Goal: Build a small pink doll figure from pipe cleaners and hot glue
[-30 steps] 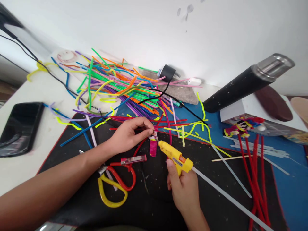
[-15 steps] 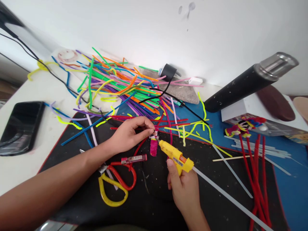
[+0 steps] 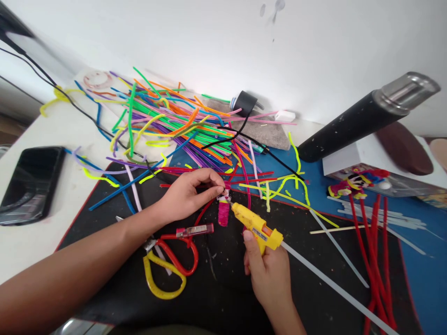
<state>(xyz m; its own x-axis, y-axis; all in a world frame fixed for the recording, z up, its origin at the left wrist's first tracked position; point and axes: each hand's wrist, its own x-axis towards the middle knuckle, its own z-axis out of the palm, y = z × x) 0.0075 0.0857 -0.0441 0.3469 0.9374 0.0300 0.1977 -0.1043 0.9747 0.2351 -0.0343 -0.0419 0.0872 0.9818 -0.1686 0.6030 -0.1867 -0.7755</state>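
My right hand (image 3: 268, 272) grips a yellow hot glue gun (image 3: 256, 225), a long clear glue stick (image 3: 331, 281) running out of its back. The gun's nozzle is at a small magenta, white and yellow pipe-cleaner figure (image 3: 223, 214). Thumb and fingertips of my left hand (image 3: 195, 191) are pinched at the top of this figure, and a tiny dark bit shows at the fingertips. Part of the figure is hidden behind those fingers. Below my left wrist lie scissors with red and yellow handles (image 3: 164, 279) and a small red-capped tool with a label (image 3: 194, 231).
A heap of coloured pipe cleaners (image 3: 174, 123) lies against the wall. To the right are a leaning black flask (image 3: 356, 121), another pipe-cleaner figure (image 3: 356, 184) with red stems, and loose glue sticks (image 3: 387, 214). At the left lies a phone (image 3: 33, 184). A black cable crosses the pile.
The glue gun's nozzle has shifted very slightly right, a little off the figure. My left hand and the figure stay in place.
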